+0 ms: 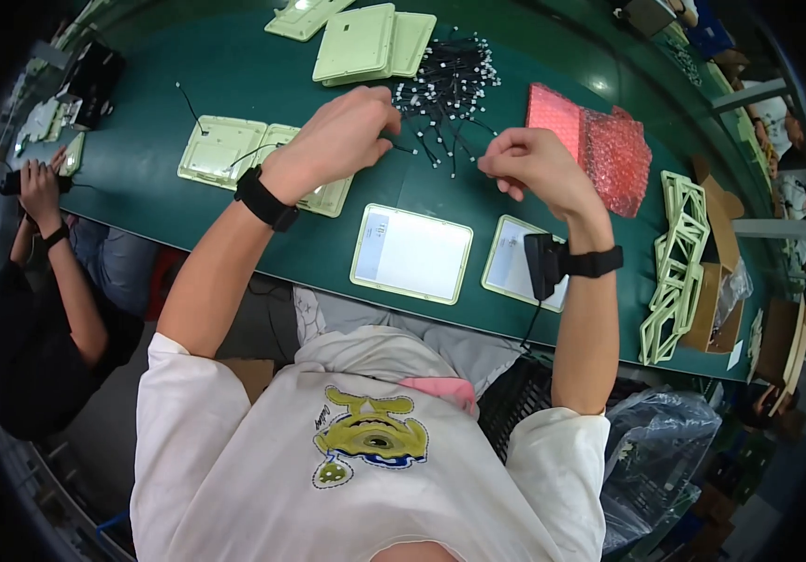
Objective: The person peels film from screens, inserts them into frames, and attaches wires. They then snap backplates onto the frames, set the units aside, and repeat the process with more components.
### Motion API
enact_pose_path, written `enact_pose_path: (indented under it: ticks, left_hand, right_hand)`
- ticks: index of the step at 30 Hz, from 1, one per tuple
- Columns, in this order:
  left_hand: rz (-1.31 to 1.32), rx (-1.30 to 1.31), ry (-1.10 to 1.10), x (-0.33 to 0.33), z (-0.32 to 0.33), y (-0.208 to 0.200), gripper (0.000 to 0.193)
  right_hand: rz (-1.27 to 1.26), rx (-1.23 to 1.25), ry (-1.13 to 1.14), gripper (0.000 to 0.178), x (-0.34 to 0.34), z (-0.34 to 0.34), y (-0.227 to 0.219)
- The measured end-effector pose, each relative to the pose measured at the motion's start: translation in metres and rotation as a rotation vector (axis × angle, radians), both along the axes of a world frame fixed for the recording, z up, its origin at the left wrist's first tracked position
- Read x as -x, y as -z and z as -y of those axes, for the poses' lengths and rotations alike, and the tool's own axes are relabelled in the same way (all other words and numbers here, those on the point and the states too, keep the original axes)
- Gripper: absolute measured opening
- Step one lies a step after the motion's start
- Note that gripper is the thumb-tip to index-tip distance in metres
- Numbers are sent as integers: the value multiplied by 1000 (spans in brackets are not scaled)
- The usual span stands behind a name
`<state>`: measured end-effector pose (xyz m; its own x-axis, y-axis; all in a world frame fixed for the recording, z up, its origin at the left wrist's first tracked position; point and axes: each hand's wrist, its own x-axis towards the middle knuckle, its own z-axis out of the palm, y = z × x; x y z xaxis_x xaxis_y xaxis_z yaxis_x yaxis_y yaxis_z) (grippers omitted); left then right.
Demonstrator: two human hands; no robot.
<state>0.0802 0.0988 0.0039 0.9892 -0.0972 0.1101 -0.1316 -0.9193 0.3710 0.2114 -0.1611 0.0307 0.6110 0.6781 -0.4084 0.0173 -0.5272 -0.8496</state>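
Observation:
My left hand [339, 136] is closed above the pale green plastic housings, fingers curled. A short black cable [401, 148] with a white tip pokes out beside its thumb. Thumb and fingers of my right hand [536, 167] are pinched together at the loose edge of a pile of black cables [450, 80] with white connectors. A thin cable runs to those fingertips, though the grip itself is partly hidden. Left of my left wrist lies an opened green housing [220, 150] with black wires standing out of it. Nearer me are a white-faced, green-rimmed panel [412, 255] and a second panel [506, 253], partly covered by my right wrist.
Stacked green housings [354, 45] stand at the back. Red bubble wrap [600, 145] is on the right, with green frames [676, 267] stacked beside a cardboard box [717, 290]. A co-worker [57, 309] sits at the left, hands at a black tool.

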Motion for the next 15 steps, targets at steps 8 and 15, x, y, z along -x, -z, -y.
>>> enact_pose_path:
  ticks: [8, 15]
  left_hand:
    - [6, -65, 198, -22, 13, 19, 8]
    - [128, -284, 298, -18, 9, 18, 10]
  right_hand:
    - [-238, -448, 240, 15, 31, 78, -7]
    - [-252, -469, 468, 19, 64, 117, 6]
